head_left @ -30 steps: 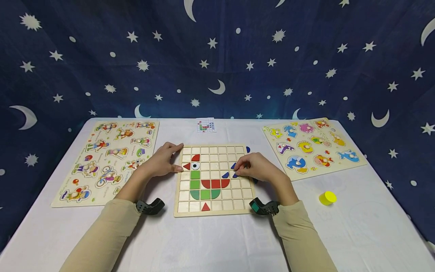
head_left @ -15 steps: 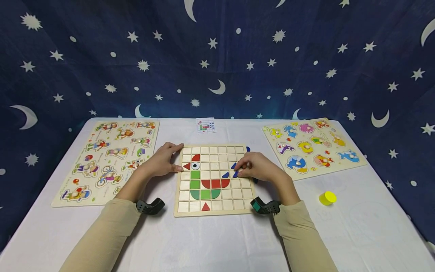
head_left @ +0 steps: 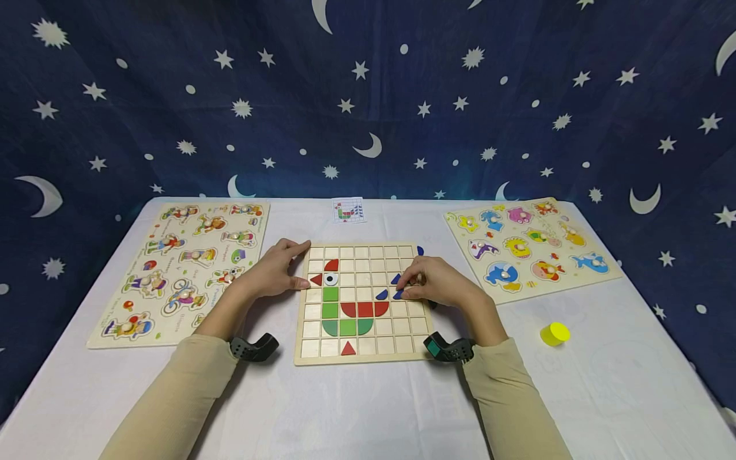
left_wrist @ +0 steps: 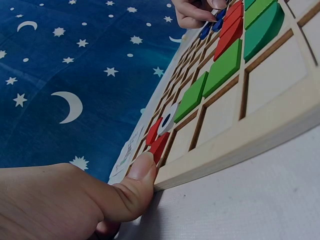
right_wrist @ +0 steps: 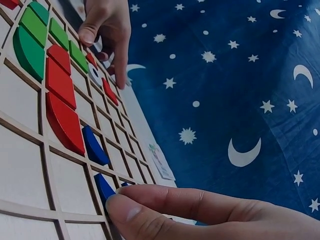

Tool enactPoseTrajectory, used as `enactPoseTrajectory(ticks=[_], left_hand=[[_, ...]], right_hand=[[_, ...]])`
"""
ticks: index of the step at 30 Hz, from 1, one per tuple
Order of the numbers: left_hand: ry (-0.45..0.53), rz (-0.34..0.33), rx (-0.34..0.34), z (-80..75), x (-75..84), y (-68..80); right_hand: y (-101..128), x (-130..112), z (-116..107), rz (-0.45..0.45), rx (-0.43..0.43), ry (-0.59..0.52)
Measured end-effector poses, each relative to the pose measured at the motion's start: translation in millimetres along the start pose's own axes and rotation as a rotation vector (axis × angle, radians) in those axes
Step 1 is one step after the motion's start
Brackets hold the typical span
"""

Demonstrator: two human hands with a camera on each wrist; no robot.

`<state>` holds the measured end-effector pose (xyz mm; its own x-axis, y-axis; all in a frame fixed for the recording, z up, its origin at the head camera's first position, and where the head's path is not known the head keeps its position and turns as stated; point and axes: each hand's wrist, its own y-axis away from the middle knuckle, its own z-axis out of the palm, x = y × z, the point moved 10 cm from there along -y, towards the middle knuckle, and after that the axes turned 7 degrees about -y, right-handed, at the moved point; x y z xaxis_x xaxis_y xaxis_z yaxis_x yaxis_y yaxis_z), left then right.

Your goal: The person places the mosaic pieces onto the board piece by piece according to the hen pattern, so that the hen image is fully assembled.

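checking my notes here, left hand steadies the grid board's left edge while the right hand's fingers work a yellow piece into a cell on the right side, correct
Not quite: the piece at the right hand is blue, not yellow, as the head view and right wrist view show. The rest holds: the left hand rests against the left edge of the grid board.

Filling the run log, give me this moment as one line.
left hand: steadies grid board edge | right hand: fingers press blue piece into cell | yellow cap: untouched

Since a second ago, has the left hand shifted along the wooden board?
No. The left hand stays at the wooden grid board's upper-left edge, thumb beside the red triangle.
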<state>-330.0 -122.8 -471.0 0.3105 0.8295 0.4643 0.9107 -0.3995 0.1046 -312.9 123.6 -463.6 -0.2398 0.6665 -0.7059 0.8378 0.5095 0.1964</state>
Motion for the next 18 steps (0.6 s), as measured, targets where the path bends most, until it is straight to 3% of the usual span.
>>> enactPoseTrajectory(ticks=[8,13,18], left_hand=[[0.007,0.007,0.004,-0.7,1.5,0.2],[0.009,0.002,-0.004,0.5,1.6,-0.6],[-0.002,0.008,-0.002,0.5,0.3,0.4]], right_hand=[[6.5,5.7,-13.9,0.006,0.041,0.003],[16.4,22.7,-32.8,0.077,0.086,0.012],[23.1,38.3,-38.1,0.167,0.042,-0.005]])
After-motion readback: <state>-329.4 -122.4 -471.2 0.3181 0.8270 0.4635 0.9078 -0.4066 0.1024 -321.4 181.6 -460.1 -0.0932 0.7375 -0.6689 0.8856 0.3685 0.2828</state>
